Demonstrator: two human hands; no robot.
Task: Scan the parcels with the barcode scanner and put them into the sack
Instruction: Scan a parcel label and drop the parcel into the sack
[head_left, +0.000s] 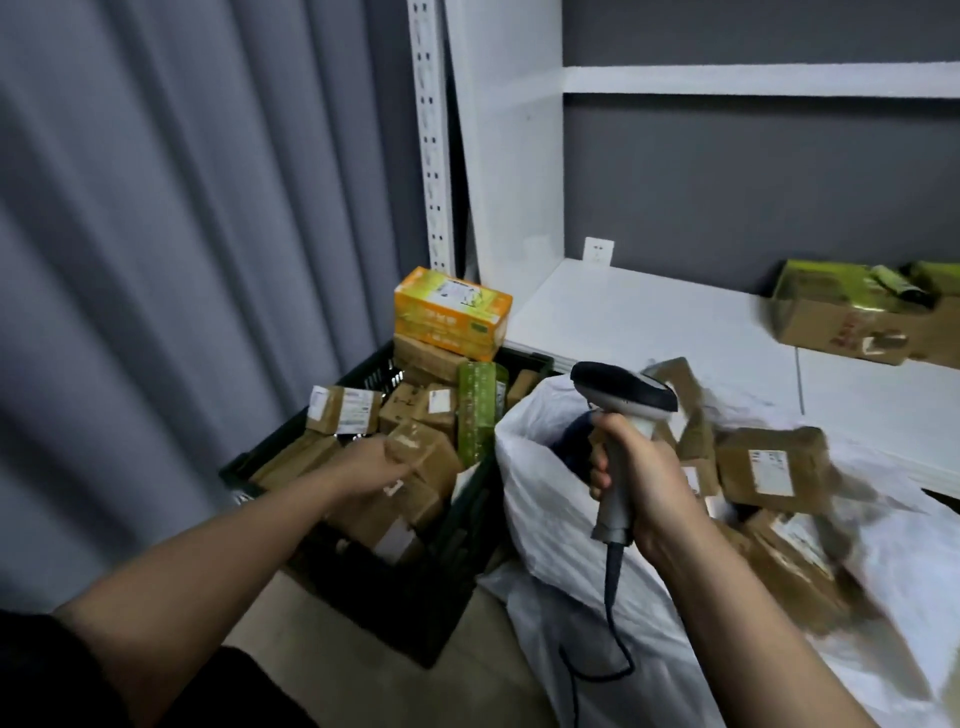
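My right grip (631, 480) clenches the barcode scanner (621, 410) above the white sack (545, 499); my left grip (371, 465) reaches a brown parcel (423, 454) in the black crate (395, 587), whether grasping I cannot tell.

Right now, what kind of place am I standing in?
Probably a parcel sorting or stockroom corner. A dark crate holds labelled cardboard parcels, a white sack lies open beside it with more boxes, white shelving stands behind, and your right hand grips a corded barcode scanner.

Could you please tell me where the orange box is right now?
The orange box sits atop the brown parcels at the far end of the black crate, left of the white shelf.
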